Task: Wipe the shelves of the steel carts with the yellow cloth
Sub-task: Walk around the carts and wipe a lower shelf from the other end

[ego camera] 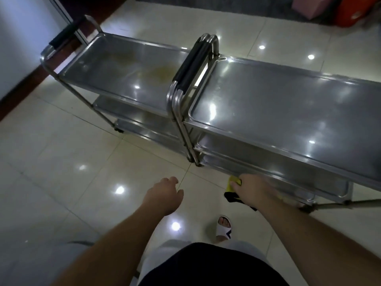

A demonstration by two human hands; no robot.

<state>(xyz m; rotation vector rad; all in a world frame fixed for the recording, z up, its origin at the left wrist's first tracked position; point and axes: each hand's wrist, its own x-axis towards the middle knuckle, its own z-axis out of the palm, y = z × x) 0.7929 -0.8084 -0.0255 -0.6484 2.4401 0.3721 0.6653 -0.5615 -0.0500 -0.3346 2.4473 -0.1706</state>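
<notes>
Two steel carts stand end to end on the tiled floor. The left cart (90, 79) has a yellowish stain on its top shelf. The right cart (288, 112) has a shiny top shelf and lower shelves beneath it. My right hand (251, 188) grips the yellow cloth (232, 185), which has a dark underside, at the front edge of the right cart's lowest shelf (299, 182). Most of the cloth is hidden behind the hand. My left hand (165, 195) hangs in the air over the floor, fingers loosely curled, holding nothing.
Black-padded push handles (191, 65) of both carts meet in the middle. A wall with a dark baseboard (24, 87) runs along the left. Pink and orange items (329, 9) sit far back right. My sandalled foot (224, 226) is below the right hand.
</notes>
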